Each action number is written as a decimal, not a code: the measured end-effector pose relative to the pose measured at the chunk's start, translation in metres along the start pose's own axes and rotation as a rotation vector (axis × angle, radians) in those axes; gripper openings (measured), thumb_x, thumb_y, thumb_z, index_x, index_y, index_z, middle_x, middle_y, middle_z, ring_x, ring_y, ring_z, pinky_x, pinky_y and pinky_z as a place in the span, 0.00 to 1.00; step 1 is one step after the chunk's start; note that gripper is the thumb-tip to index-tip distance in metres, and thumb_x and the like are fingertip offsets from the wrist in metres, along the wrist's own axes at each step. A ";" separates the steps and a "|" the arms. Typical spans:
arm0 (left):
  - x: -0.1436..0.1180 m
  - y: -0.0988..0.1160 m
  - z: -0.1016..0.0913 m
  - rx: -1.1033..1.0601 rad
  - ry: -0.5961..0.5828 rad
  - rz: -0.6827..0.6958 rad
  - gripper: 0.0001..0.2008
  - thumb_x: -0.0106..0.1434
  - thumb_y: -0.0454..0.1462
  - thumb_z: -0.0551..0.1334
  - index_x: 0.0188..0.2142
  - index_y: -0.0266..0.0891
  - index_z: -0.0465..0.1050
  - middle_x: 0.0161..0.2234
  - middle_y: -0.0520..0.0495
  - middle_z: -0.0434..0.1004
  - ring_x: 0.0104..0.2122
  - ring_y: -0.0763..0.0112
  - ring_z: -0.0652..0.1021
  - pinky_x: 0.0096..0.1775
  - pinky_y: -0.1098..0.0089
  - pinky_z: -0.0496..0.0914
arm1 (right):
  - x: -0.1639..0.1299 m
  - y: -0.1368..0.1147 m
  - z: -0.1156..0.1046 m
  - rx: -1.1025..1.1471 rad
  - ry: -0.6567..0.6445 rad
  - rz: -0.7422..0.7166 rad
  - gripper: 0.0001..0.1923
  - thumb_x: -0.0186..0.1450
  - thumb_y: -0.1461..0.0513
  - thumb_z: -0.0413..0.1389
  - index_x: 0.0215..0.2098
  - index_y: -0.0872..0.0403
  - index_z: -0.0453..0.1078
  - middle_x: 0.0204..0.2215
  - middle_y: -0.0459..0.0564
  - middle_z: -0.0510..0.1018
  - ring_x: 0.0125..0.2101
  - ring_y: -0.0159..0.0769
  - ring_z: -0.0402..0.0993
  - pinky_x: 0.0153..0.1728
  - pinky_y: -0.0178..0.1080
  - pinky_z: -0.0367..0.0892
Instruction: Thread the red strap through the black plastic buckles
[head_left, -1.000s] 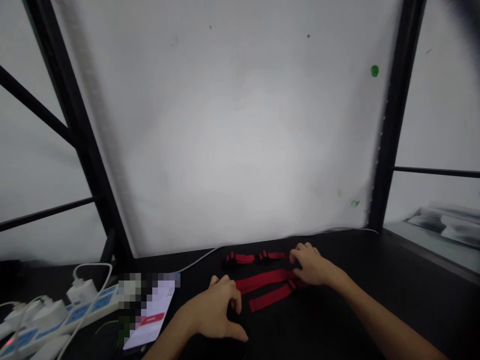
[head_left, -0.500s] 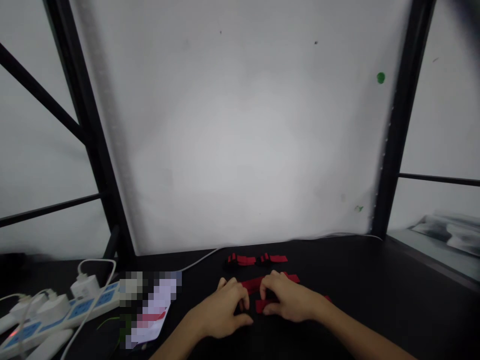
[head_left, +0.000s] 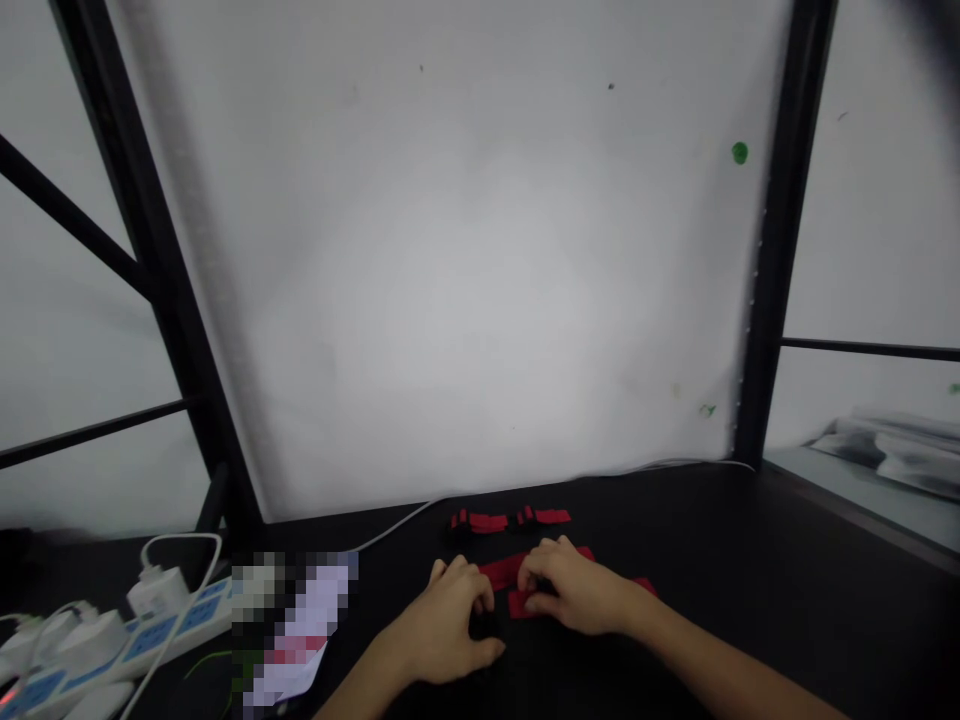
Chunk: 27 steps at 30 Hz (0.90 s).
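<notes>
Hands meet over a folded red strap [head_left: 504, 572] near the front edge of a black table [head_left: 750, 560]. On the strap's near layer lies the right hand [head_left: 577, 595], palm down, its fingers curled and their tips pressing the webbing's end against the tabletop; whether it pinches the webbing or only pins it flat cannot be told from here. Just beside it, the left hand [head_left: 450, 625] is set palm down, fingers bent, the tips almost touching the strap's left end and the thumb spread toward the person; what lies beneath its palm is hidden, so its grasp cannot be told either. The two hands are close, nearly touching at the fingertips. Red webbing shows between them and also past the right wrist, where a short piece sticks out to the right. Farther back on the table, apart from the hands, lies a second red strap [head_left: 510, 519] stretched sideways, with black buckles along it. A white cable [head_left: 405, 517] runs along the foot of the white backboard [head_left: 465, 270] behind it. To the left sit a phone [head_left: 296, 640] with a blurred screen and a white power strip [head_left: 142, 635] with chargers plugged in. Black frame posts [head_left: 772, 250] stand on either side of the backboard.
</notes>
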<state>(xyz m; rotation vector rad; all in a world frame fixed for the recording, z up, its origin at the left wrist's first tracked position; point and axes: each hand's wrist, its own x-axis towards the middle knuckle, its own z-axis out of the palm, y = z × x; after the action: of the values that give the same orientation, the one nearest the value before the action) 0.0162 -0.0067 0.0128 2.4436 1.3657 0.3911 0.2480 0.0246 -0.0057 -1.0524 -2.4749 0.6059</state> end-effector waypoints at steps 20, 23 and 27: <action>0.021 -0.001 0.009 -1.028 0.299 -0.106 0.11 0.51 0.37 0.69 0.35 0.35 0.80 0.28 0.48 0.80 0.26 0.68 0.79 0.32 0.67 0.74 | 0.003 -0.002 -0.011 0.511 0.061 -0.004 0.06 0.64 0.60 0.57 0.35 0.55 0.73 0.27 0.44 0.74 0.28 0.31 0.67 0.33 0.33 0.62; 0.021 0.004 0.014 -0.995 0.272 -0.063 0.10 0.54 0.36 0.66 0.36 0.35 0.81 0.26 0.49 0.79 0.24 0.69 0.77 0.30 0.68 0.73 | 0.003 -0.004 -0.009 0.528 0.032 -0.018 0.05 0.64 0.61 0.57 0.34 0.55 0.73 0.26 0.43 0.72 0.27 0.30 0.65 0.32 0.32 0.61; 0.020 0.007 0.018 -0.893 0.259 -0.047 0.10 0.57 0.34 0.63 0.36 0.34 0.81 0.26 0.48 0.80 0.23 0.71 0.76 0.30 0.69 0.73 | 0.003 -0.005 -0.010 0.487 0.003 -0.048 0.05 0.64 0.62 0.56 0.34 0.55 0.73 0.25 0.42 0.70 0.26 0.29 0.62 0.30 0.32 0.59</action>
<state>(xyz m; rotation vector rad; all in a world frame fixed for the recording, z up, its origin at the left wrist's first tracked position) 0.0388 0.0042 0.0009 1.6498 1.0044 1.0642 0.2482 0.0265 0.0061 -0.7949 -2.1735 1.1165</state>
